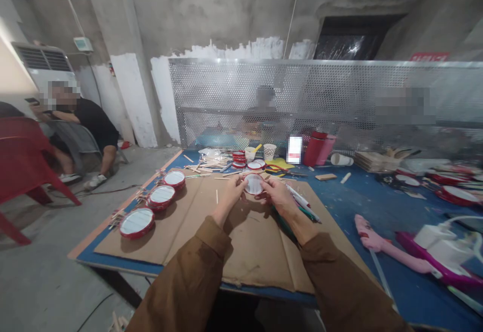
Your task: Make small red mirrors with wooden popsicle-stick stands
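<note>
Between my two hands, above the cardboard sheet [241, 266], is a small red-rimmed drum [254, 184] with its white face toward me. My left hand [233, 196] grips its left edge with thumb and fingers. On the opposite edge, my right hand [278, 197] pinches the rim the same way. Some fingertips are hidden behind the drum. Several pens [302, 200] lie just beyond my right hand. Along the left side of the cardboard rest three more red-rimmed drums [161, 197], with thin wooden sticks at their left edges.
Paper cups [269, 151], a lit phone [294, 150] and a red bottle [316, 149] stand at the back, before a perforated metal screen [226, 95]. Right are a pink glue gun [392, 251] and a purple power strip [411, 246]. A person [90, 115] sits at left.
</note>
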Action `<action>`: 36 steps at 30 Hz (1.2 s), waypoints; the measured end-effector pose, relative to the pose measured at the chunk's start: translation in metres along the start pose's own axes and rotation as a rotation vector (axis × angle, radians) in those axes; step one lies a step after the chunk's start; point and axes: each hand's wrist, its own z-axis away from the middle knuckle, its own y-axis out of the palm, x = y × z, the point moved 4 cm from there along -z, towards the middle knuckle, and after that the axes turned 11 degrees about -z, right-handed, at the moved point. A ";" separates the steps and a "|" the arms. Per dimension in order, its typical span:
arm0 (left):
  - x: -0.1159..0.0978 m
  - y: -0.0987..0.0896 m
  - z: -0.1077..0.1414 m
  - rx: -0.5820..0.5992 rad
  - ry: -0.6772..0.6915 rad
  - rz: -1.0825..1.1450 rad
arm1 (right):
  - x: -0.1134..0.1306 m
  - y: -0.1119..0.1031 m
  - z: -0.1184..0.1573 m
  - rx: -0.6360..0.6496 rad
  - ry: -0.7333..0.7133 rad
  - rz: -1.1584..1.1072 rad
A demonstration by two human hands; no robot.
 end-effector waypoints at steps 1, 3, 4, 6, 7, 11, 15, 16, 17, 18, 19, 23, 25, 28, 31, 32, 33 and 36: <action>0.000 0.000 0.000 -0.002 0.005 -0.020 | 0.000 0.000 0.001 -0.004 0.000 0.018; -0.001 0.000 0.001 0.000 0.019 -0.053 | 0.001 0.000 0.001 0.004 -0.009 0.041; -0.002 0.000 0.001 0.004 0.028 -0.062 | 0.002 0.001 0.001 0.016 -0.029 0.055; -0.003 0.000 0.001 0.012 0.041 -0.063 | 0.001 0.002 0.001 0.030 -0.053 0.071; -0.004 0.000 0.002 0.011 0.047 -0.060 | 0.001 0.002 0.001 0.028 -0.058 0.076; -0.006 -0.001 0.003 -0.008 0.063 -0.063 | 0.000 -0.001 -0.002 -0.017 -0.080 0.073; -0.012 -0.002 0.006 0.006 0.095 -0.118 | 0.002 -0.010 -0.005 -0.107 -0.115 0.022; -0.014 -0.002 0.006 0.017 0.106 -0.118 | 0.002 -0.012 -0.006 -0.131 -0.119 0.008; -0.015 -0.002 0.007 0.036 0.114 -0.109 | 0.002 -0.014 -0.007 -0.147 -0.122 -0.005; -0.016 -0.001 0.008 0.061 0.116 -0.096 | 0.002 -0.015 -0.007 -0.157 -0.126 -0.015; -0.016 0.001 0.008 0.088 0.110 -0.083 | 0.003 -0.016 -0.007 -0.158 -0.128 -0.023; -0.011 0.003 0.008 0.143 0.074 -0.065 | 0.002 -0.015 -0.007 -0.149 -0.132 -0.043; -0.009 0.002 0.008 0.133 0.082 -0.076 | 0.003 -0.015 -0.007 -0.145 -0.125 -0.058; -0.011 0.000 0.009 0.152 0.116 -0.086 | 0.003 -0.014 -0.007 -0.121 -0.101 -0.078; -0.014 -0.002 0.010 0.156 0.129 -0.072 | 0.004 -0.014 -0.007 -0.092 -0.088 -0.079; -0.015 -0.002 0.011 0.153 0.127 -0.071 | 0.004 -0.014 -0.007 -0.084 -0.088 -0.075; -0.015 -0.003 0.011 0.150 0.124 -0.073 | 0.004 -0.014 -0.007 -0.079 -0.090 -0.070; -0.014 -0.004 0.012 0.155 0.118 -0.080 | 0.004 -0.013 -0.006 -0.073 -0.092 -0.058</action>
